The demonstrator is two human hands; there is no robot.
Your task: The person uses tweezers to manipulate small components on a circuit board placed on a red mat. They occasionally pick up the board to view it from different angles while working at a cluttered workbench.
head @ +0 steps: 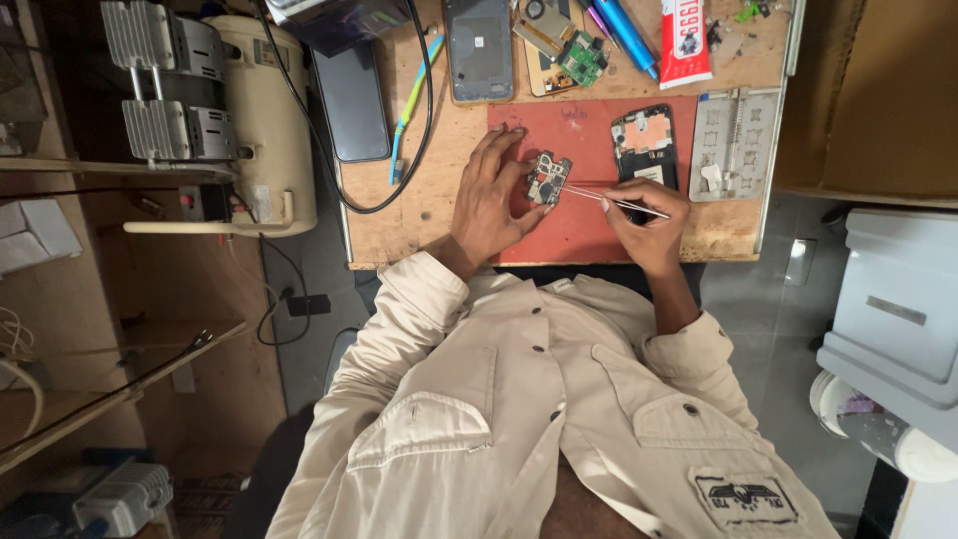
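A small dark circuit board (548, 179) lies on a red work mat (584, 225) on a wooden bench. My left hand (489, 195) rests on the mat and pins the board's left side with its fingertips. My right hand (647, 215) grips thin metal tweezers (609, 200), whose tips reach the board's right edge. An opened phone body (646, 145) with exposed insides lies on the mat just above my right hand.
A metal holding jig (733, 140) sits right of the mat. Behind lie a phone back shell (479, 50), a green board (582, 60), a blue pen-like tool (627, 35), a red-and-white tube (685, 40), a dark phone (351, 100) and a black cable (424, 120). A cream machine (264, 120) stands left.
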